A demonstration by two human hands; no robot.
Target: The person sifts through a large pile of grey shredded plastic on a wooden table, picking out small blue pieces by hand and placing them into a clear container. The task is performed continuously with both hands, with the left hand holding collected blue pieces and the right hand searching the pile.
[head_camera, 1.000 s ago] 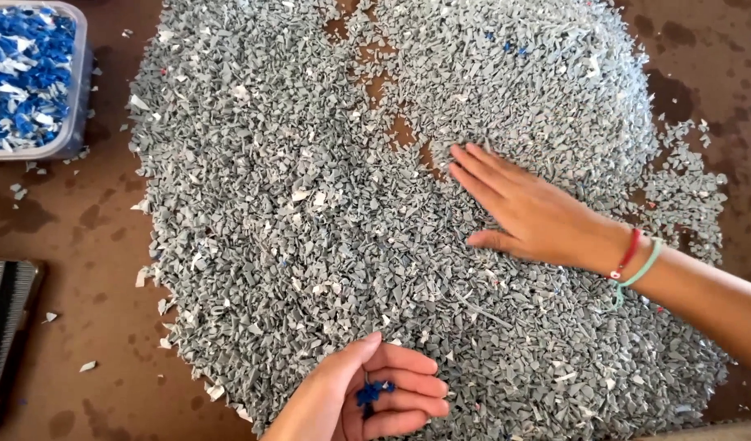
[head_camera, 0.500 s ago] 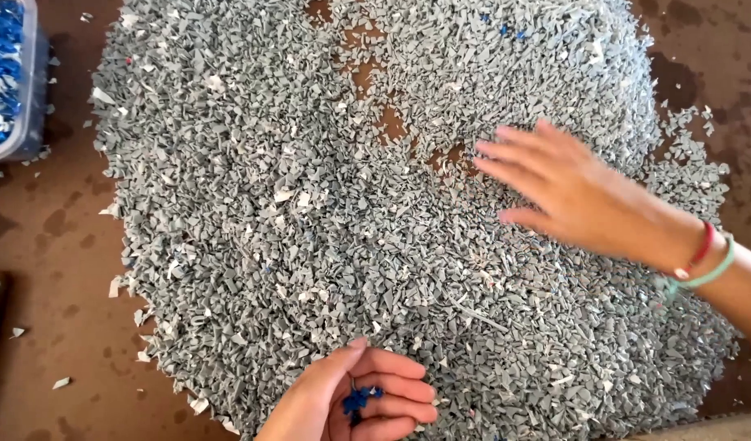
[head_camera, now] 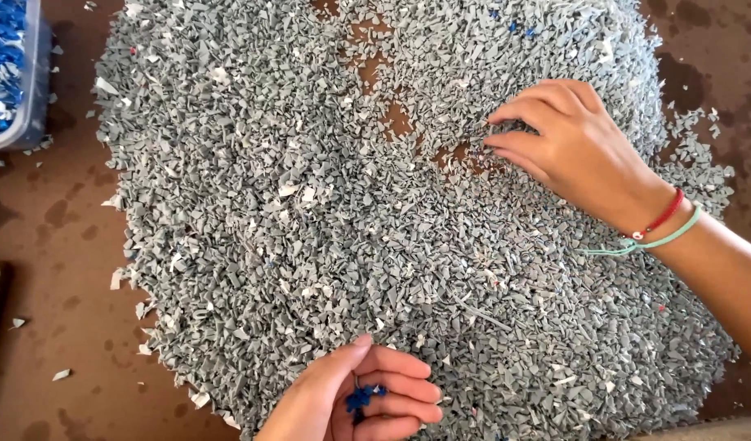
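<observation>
A: Left hand status?
B: I see my left hand (head_camera: 355,400) cupped, holding small blue plastic chips (head_camera: 361,398), at the near edge of the heap of grey plastic shards (head_camera: 310,212).
A: Right?
B: My right hand (head_camera: 571,147) rests on the heap, fingers curled, nothing held.

Bare brown table (head_camera: 57,269) left of grey chip heap (head_camera: 310,204)

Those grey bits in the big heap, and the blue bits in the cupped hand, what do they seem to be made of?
The grey bits look like shredded hard plastic: matt, sharp-edged, angular flakes, some paler. The blue bits in the left hand seem to be the same sort of plastic, just coloured, though they are too small to be sure.
</observation>
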